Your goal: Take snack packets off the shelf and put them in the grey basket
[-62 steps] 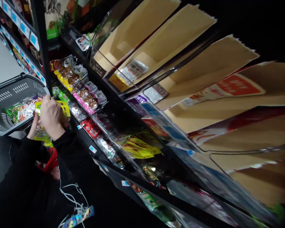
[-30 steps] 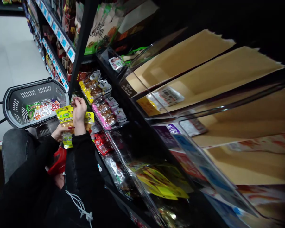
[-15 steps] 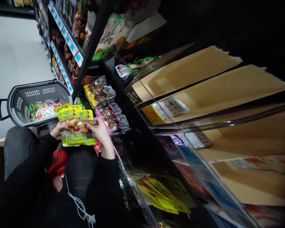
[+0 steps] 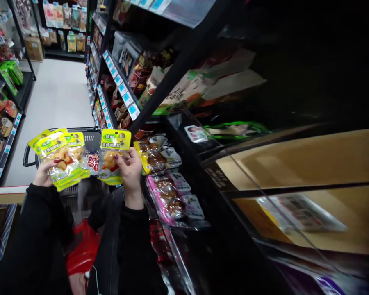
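Observation:
My left hand (image 4: 44, 172) grips a fanned stack of yellow-green snack packets (image 4: 61, 157) at the lower left. My right hand (image 4: 130, 168) is closed on a single yellow-green snack packet (image 4: 113, 157), held upright a little to the right of the stack. Both hands are raised in front of a grey shopping basket (image 4: 90, 137), which the packets mostly hide. Red-and-white sachets (image 4: 92, 162) show in the basket between the two hands.
Black store shelves with blue price tags (image 4: 123, 92) run along the right. Yellow packs (image 4: 155, 155) and pink packs (image 4: 175, 198) lie in a clear bin beside my right hand. Cardboard-lined bins (image 4: 310, 164) fill the right. A white-floored aisle (image 4: 58, 98) stretches ahead. A red object (image 4: 83, 252) sits by my lap.
The packets were one bundle held by both hands; now my right hand has drawn one packet off to the right. Both hands rose, and the view tilted up along the aisle.

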Action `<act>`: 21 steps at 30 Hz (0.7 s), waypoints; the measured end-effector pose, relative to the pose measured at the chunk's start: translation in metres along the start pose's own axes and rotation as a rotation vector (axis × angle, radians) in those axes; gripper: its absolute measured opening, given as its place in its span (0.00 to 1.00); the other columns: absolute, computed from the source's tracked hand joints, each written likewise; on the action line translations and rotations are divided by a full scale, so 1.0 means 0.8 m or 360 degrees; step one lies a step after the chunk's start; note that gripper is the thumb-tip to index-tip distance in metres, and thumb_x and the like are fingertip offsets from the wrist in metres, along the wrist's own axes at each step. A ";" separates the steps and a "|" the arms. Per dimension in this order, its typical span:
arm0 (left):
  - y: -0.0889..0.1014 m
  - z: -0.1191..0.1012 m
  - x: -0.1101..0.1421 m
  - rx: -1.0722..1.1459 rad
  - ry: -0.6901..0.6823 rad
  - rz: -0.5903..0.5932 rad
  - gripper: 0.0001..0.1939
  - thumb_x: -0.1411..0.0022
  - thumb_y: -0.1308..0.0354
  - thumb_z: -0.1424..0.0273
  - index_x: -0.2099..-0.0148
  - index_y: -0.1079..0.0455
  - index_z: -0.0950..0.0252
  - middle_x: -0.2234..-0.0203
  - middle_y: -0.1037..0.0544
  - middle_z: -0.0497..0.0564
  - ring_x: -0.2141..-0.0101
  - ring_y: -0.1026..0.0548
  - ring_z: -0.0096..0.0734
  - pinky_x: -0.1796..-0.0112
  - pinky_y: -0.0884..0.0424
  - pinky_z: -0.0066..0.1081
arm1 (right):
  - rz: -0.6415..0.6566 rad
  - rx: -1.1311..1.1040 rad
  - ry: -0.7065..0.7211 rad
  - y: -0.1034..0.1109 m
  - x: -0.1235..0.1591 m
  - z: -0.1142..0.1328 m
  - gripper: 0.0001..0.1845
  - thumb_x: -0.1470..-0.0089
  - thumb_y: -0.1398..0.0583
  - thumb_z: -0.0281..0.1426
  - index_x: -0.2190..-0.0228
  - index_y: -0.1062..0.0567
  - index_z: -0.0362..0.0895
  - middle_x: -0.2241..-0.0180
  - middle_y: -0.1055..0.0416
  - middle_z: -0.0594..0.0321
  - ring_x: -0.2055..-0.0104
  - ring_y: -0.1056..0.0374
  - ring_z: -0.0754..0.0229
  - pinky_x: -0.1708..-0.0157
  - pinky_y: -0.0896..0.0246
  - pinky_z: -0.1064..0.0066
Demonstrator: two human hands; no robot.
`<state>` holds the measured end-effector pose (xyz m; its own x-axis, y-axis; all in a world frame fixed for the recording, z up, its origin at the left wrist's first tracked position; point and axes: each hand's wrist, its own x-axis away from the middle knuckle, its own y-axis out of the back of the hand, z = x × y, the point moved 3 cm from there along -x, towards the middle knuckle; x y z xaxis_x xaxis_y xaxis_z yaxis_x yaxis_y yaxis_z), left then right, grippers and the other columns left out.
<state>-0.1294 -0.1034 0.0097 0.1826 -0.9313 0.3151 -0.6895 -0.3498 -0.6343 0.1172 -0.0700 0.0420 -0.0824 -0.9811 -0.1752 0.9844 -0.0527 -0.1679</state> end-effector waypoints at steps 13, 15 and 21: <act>0.012 -0.014 -0.009 0.0052 -0.0051 -0.0135 0.26 0.59 0.41 0.84 0.54 0.30 0.71 0.67 0.19 0.56 0.63 0.21 0.45 0.60 0.22 0.37 | 0.0432 -0.1423 -0.0447 -0.021 0.023 -0.047 0.18 0.48 0.42 0.47 0.71 0.40 0.48 0.84 0.55 0.80 0.91 0.70 0.75 0.91 0.64 0.79; 0.012 -0.012 -0.010 0.0040 -0.0043 -0.0126 0.25 0.59 0.41 0.84 0.54 0.30 0.71 0.67 0.19 0.56 0.64 0.20 0.44 0.60 0.22 0.38 | 0.0497 -0.1618 -0.0474 -0.025 0.027 -0.054 0.17 0.48 0.42 0.46 0.70 0.40 0.48 0.84 0.57 0.81 0.91 0.72 0.75 0.91 0.66 0.79; 0.010 -0.013 -0.011 0.0066 -0.0012 -0.0180 0.24 0.57 0.43 0.85 0.54 0.30 0.70 0.69 0.19 0.55 0.58 0.22 0.49 0.55 0.25 0.43 | 0.0369 -0.0935 -0.0435 -0.024 0.024 -0.033 0.17 0.49 0.42 0.48 0.69 0.39 0.49 0.82 0.50 0.78 0.90 0.61 0.74 0.88 0.56 0.78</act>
<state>-0.1442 -0.0968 0.0092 0.2633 -0.8862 0.3811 -0.6347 -0.4567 -0.6234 0.0930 -0.0828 0.0162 0.2385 -0.9706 -0.0322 0.7178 0.1985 -0.6674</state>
